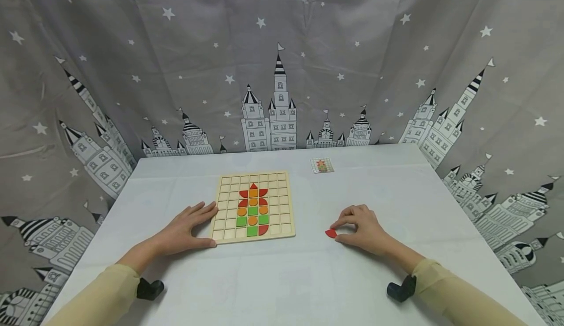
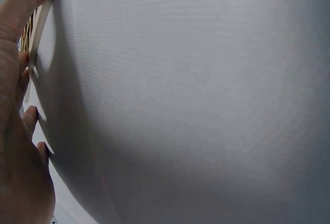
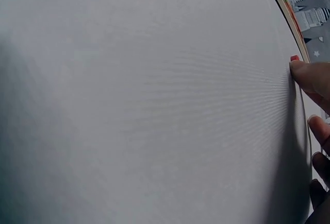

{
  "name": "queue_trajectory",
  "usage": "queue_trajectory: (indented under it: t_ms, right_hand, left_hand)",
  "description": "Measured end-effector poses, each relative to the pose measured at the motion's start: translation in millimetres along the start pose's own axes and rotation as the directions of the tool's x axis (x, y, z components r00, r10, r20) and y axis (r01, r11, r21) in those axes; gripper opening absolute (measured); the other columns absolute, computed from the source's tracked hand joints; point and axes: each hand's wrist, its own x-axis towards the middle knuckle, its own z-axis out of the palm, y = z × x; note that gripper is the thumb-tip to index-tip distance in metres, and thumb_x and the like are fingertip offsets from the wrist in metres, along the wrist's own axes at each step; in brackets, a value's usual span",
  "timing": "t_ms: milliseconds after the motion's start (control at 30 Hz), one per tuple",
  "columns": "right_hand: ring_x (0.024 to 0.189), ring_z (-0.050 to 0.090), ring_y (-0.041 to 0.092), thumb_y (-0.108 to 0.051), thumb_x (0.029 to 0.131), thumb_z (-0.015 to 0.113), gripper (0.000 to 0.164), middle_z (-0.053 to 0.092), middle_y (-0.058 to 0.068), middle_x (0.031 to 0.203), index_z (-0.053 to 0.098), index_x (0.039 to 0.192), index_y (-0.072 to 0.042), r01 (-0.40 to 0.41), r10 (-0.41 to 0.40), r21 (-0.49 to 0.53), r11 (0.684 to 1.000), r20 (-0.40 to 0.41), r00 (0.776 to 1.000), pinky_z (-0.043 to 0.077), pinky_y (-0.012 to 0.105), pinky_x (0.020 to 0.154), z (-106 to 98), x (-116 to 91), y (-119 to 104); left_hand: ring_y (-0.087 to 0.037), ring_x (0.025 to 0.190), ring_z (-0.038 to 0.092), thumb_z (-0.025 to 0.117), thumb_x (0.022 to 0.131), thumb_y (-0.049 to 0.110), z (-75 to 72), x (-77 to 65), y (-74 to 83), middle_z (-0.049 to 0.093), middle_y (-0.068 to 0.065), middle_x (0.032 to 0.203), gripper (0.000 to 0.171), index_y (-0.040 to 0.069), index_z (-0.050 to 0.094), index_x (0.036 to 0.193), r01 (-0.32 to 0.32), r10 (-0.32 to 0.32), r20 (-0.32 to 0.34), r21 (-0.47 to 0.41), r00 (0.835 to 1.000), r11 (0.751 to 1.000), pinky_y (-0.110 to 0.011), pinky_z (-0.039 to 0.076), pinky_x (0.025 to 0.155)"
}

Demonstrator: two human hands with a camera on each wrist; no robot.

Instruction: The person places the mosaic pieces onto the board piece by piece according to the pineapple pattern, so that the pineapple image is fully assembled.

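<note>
A square wooden grid board (image 1: 282,218) lies on the table, its middle columns filled with red, orange and green pieces. Among these are a red triangle at the top, orange circles, green squares and a red quarter-circle (image 1: 263,230) at the lower right of the pattern. My left hand (image 1: 187,228) rests at the board's left edge, fingers spread and straight, thumb at the lower left corner. To the right of the board, my right hand (image 1: 361,229) pinches a red quarter-circle piece (image 1: 331,233) between thumb and fingers, low over the table. Only a red tip of it shows in the right wrist view.
A small picture card (image 1: 322,165) with a coloured pattern on a grid lies behind and right of the board. The white table (image 1: 282,282) ends at a grey curtain (image 1: 335,37) printed with castles and stars.
</note>
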Motion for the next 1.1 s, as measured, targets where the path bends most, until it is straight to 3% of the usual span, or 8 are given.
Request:
queue_trajectory:
  t_ms: [200, 367, 667, 867, 1100]
  right_hand:
    - [0.113, 0.046, 0.020, -0.030, 0.080, 0.090, 0.018, 0.059, -0.014, 0.108, 0.080, 0.095, -0.034, 0.041, -0.041, -0.008, 0.999, -0.035, 0.999, 0.036, 0.048, 0.097, 3, 3, -6]
    - [0.113, 0.047, 0.018, -0.031, 0.078, 0.091, 0.018, 0.060, -0.015, 0.108, 0.079, 0.092, -0.031, 0.108, -0.111, -0.057, 0.993, -0.069, 0.991, 0.038, 0.046, 0.097, 12, 18, -18]
    - [0.113, 0.046, 0.017, -0.035, 0.081, 0.088, 0.016, 0.061, -0.012, 0.108, 0.081, 0.093, -0.027, 0.196, -0.198, -0.058, 0.979, -0.046, 0.979, 0.039, 0.041, 0.095, 42, 58, -72]
    - [0.113, 0.045, 0.012, -0.038, 0.084, 0.084, 0.014, 0.060, -0.013, 0.109, 0.081, 0.093, -0.028, 0.262, -0.262, -0.053, 0.964, -0.001, 0.965, 0.039, 0.037, 0.095, 71, 75, -106]
    - [0.110, 0.047, 0.013, -0.043, 0.084, 0.084, 0.017, 0.063, -0.013, 0.109, 0.082, 0.094, -0.029, 0.332, -0.336, -0.129, 0.934, -0.003, 0.942, 0.041, 0.035, 0.095, 99, 92, -135]
  left_hand:
    - [-0.044, 0.152, 0.017, 0.075, 0.082, 0.066, -1.4, 0.4, 0.5, 0.030, -0.012, 0.166, 0.102, 0.009, 0.040, 0.158, -0.006, 0.006, 0.000, 0.006, 1.000, 1.000, -0.066, 0.010, 0.121]
    - [-0.044, 0.152, 0.017, 0.075, 0.081, 0.067, -1.8, 0.6, 0.0, 0.030, -0.012, 0.166, 0.102, 0.009, 0.040, 0.158, -0.007, 0.007, 0.001, 0.007, 1.000, 1.000, -0.065, 0.009, 0.121]
    - [-0.043, 0.153, 0.015, 0.076, 0.080, 0.067, 2.9, 0.8, -2.2, 0.029, -0.010, 0.167, 0.103, 0.012, 0.039, 0.159, 0.022, -0.022, 0.006, 0.000, 1.000, 1.000, -0.065, 0.010, 0.121]
    - [-0.044, 0.152, 0.017, 0.076, 0.081, 0.066, 4.6, -0.2, -3.4, 0.030, -0.011, 0.166, 0.102, 0.011, 0.041, 0.158, -0.002, 0.002, -0.011, -0.004, 1.000, 1.000, -0.067, 0.011, 0.120]
    - [-0.042, 0.153, 0.016, 0.076, 0.081, 0.067, 3.7, 0.2, -2.7, 0.030, -0.009, 0.166, 0.102, 0.012, 0.040, 0.159, 0.006, -0.006, -0.010, -0.008, 1.000, 1.000, -0.066, 0.010, 0.121]
